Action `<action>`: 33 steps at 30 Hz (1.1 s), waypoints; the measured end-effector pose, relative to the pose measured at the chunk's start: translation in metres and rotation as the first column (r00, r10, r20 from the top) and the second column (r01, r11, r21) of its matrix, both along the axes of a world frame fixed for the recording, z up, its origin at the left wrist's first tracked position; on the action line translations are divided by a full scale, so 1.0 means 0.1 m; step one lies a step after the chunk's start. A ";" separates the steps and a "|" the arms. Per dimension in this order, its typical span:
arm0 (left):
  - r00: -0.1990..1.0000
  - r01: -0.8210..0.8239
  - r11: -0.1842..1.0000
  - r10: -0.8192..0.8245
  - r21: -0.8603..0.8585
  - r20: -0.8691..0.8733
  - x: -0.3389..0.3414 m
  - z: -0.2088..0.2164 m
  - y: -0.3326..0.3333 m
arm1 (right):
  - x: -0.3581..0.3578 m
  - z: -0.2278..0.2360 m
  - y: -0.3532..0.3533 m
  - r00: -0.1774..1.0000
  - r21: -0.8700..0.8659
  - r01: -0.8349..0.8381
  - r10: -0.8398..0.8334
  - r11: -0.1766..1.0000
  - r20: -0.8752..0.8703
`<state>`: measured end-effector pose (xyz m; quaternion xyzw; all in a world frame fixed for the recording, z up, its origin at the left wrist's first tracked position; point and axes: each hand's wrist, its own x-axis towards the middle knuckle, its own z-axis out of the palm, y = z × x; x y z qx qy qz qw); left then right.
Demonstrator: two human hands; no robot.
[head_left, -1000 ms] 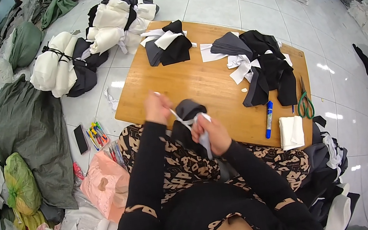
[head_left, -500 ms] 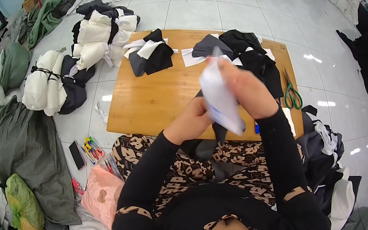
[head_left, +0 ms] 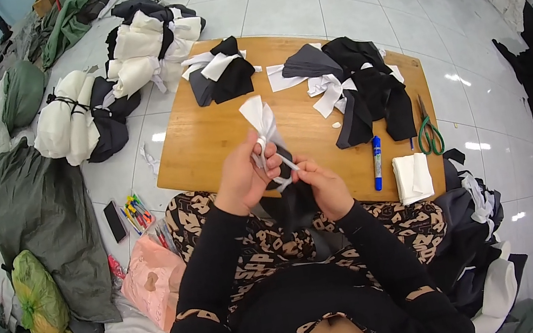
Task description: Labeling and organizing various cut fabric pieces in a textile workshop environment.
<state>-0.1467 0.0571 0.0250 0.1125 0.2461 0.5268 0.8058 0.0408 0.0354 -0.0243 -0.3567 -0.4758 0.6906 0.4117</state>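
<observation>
My left hand point(head_left: 249, 171) is closed around a gathered bundle of white and dark fabric pieces point(head_left: 259, 114). The white end fans out above the fist, and black cloth point(head_left: 296, 205) hangs below, over my lap. A narrow white fabric strip point(head_left: 287, 162) runs from the bundle to my right hand point(head_left: 324, 187), whose fingers pinch it. Whether the strip is wrapped fully round the bundle is hidden by the left fingers. Both hands are over the near edge of a low wooden table point(head_left: 206, 145).
Black, grey and white fabric pieces point(head_left: 370, 84) lie at the table's far right, with another small pile point(head_left: 222, 74) at far left. Green-handled scissors point(head_left: 429, 136), a blue marker point(head_left: 377, 165) and folded white cloth point(head_left: 413, 177) lie at right. Tied fabric bundles point(head_left: 66, 123) sit on the floor.
The blurred white piece in my hands has become a gathered bundle in the left hand. My right hand has come down and pinches the strip. Marker and folded white cloth are now uncovered.
</observation>
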 end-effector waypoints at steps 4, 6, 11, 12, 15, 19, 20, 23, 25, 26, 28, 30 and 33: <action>0.907 0.142 0.988 -0.157 -0.066 -0.391 0.07 0.04 -0.02 | -0.16 0.18 -0.15 0.621 0.503 -0.285 -0.243 0.816 0.746; 0.811 0.240 0.971 -0.194 0.011 -0.552 0.18 0.04 -0.11 | -0.20 0.03 -0.09 0.527 0.447 -0.312 -0.239 0.839 0.816; 0.695 0.013 0.976 0.148 0.219 -0.703 0.13 -0.31 -0.26 | 0.22 -0.15 0.26 0.964 -0.111 -0.185 0.202 0.976 0.173; 0.492 0.117 0.925 0.263 0.362 -0.830 0.14 -0.48 -0.38 | 0.17 0.05 0.25 0.959 -0.251 -0.148 0.201 0.957 0.201; 0.027 0.318 0.727 0.635 0.609 -0.772 0.33 -0.53 -0.55 | 0.18 -0.01 0.21 0.881 -0.228 -0.162 0.245 0.960 0.406; 0.109 0.142 0.911 0.374 0.387 -0.921 0.31 -0.60 -0.53 | 0.15 -0.06 0.01 0.819 0.242 -0.229 0.053 0.943 0.571; 0.459 -0.009 0.977 0.193 0.212 -0.867 0.28 -0.63 -0.48 | 0.04 -0.05 -0.08 0.801 0.474 -0.176 -0.154 0.862 0.579; 0.534 0.056 0.998 0.003 0.039 -0.846 0.21 -0.70 -0.39 | -0.03 0.08 -0.26 0.594 0.754 -0.361 -0.488 0.549 0.640; 0.360 0.249 0.965 -0.013 0.083 -0.933 0.13 -0.63 -0.40 | 0.05 0.09 -0.25 0.608 0.750 -0.416 -0.456 0.514 0.650; 0.241 0.355 0.923 0.060 0.145 -0.969 0.15 -0.55 -0.41 | 0.11 0.03 -0.23 0.660 0.734 -0.376 -0.392 0.565 0.640; 0.083 0.427 0.815 0.396 0.392 -0.915 0.18 -0.57 -0.50 | 0.14 0.00 -0.19 0.734 0.686 -0.258 -0.324 0.681 0.597; 0.049 0.404 0.730 0.584 0.551 -0.810 0.27 -0.63 -0.61 | 0.12 0.02 -0.16 0.751 0.583 -0.172 -0.277 0.794 0.599; -0.044 0.498 0.522 0.813 0.692 -0.581 0.25 -0.66 -0.60 | 0.09 0.08 -0.11 0.759 0.392 -0.106 -0.181 0.914 0.625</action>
